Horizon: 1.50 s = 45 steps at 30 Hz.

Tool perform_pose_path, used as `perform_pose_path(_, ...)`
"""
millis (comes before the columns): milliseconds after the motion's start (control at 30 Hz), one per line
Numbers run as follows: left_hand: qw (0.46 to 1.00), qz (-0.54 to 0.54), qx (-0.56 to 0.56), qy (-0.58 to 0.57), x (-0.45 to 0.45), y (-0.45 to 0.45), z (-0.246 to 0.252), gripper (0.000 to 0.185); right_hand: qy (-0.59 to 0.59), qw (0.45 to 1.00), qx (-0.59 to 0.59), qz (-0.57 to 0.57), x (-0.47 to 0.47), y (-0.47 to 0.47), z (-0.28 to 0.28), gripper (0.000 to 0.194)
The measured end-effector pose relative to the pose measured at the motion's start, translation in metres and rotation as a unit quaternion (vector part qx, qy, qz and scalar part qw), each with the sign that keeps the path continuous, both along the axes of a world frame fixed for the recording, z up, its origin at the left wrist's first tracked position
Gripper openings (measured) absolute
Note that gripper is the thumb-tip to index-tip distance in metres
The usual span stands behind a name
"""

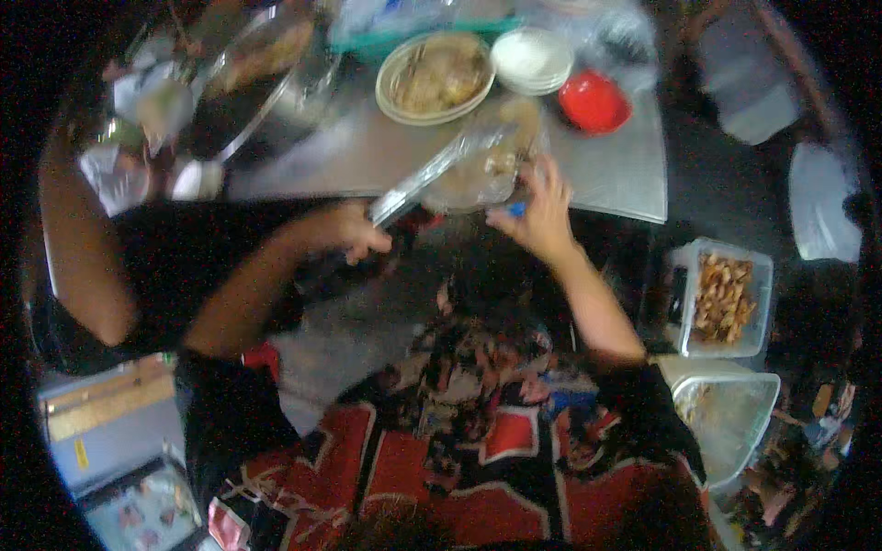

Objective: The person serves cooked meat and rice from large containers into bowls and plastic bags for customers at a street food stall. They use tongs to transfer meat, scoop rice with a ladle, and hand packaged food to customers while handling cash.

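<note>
My left hand (362, 234) is closed round the handle end of metal tongs (427, 179), which slant up and right over the metal counter's front edge. Their far end reaches a clear plastic bag (475, 175) with pale brown food inside. At the bag's right side is my right hand (544, 206), fingers spread at its rim, with a small blue item (515, 209) beside the thumb; blur hides how firmly it holds the bag. Behind the bag stands an oval bowl of food (441, 76). A stack of white bowls (532, 60) and a red bowl (595, 102) are to its right.
Another person's arm (89, 255) is at the far left, near white cups or bags (114, 175). On the right are a clear tub of brown food pieces (723, 296) and a second tub (727, 420). The metal counter (613, 175) ends at a corner right of my hand.
</note>
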State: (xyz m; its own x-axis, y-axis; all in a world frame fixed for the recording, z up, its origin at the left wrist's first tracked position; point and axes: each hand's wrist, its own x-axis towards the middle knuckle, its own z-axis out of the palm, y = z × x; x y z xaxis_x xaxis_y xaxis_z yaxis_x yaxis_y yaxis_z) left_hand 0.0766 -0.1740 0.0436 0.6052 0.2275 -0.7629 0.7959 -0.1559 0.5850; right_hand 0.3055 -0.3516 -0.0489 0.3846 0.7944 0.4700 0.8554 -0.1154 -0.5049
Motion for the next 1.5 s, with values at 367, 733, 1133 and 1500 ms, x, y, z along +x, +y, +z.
perform_pose_path(367,0.941,-0.023,0.335,0.048,-0.053,-0.023,0.044,0.078,-0.065,0.997,-0.04,-0.017,0.015,0.032,-0.028,0.065)
perform_pose_path(733,0.86,0.071,0.49,0.127,-0.114,-0.098,0.092,0.075,-0.058,0.997,-0.04,-0.024,0.012,0.032,-0.032,0.064)
perform_pose_path(1133,0.892,0.036,0.336,-0.3,-0.003,-0.123,0.091,0.081,0.022,1.0,0.013,-0.016,0.001,-0.047,-0.013,0.056)
perform_pose_path(1500,0.722,-0.502,0.39,-0.272,0.347,-0.286,-0.038,0.101,0.169,0.979,-0.104,-0.055,-0.016,-0.195,-0.053,0.044)
